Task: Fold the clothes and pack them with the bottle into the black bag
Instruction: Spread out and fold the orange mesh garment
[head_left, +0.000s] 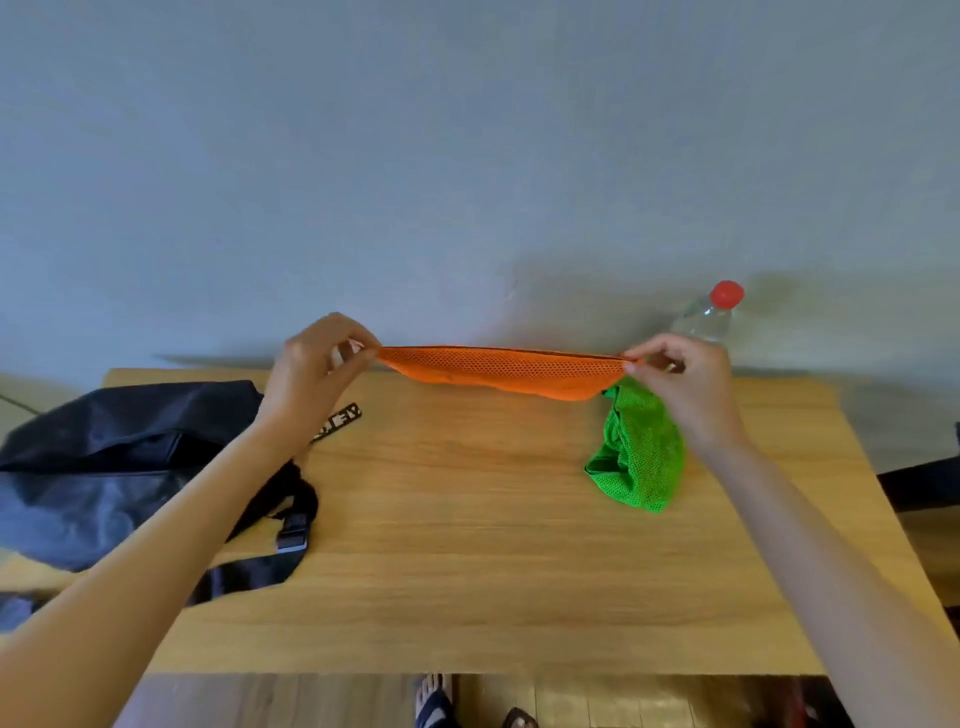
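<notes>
An orange mesh garment (498, 371) is held taut above the wooden table (467, 571), pinched by the left hand (311, 374) and right hand (685, 384). On the table, a green garment (639, 457) lies right, a clear bottle (709, 314) far right, the black bag (104, 457) left.

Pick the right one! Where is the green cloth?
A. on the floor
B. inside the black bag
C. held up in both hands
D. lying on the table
D: the green cloth lies bunched on the wooden table, while the left hand and right hand hold up the orange cloth.
</notes>
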